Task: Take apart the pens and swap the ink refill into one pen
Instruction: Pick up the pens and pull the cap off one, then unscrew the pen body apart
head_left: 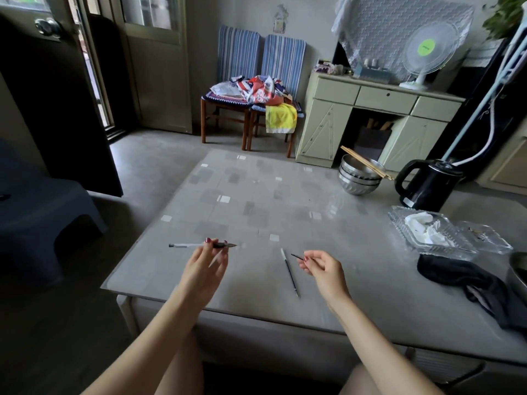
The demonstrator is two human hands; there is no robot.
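Gripping pen — left hand | right hand pinching thin piece | refill on table

I see a grey tabletop patterned with darker and white squares, a black kettle, blue-striped chairs, a yellow cloth, and dark red nails on both hands.

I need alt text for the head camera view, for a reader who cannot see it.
A person's left hand holds a pen level above a grey table, while the right hand pinches a thin dark piece. An ink refill lies on the table between the hands. Stacked steel bowls and a black kettle stand at the far right.
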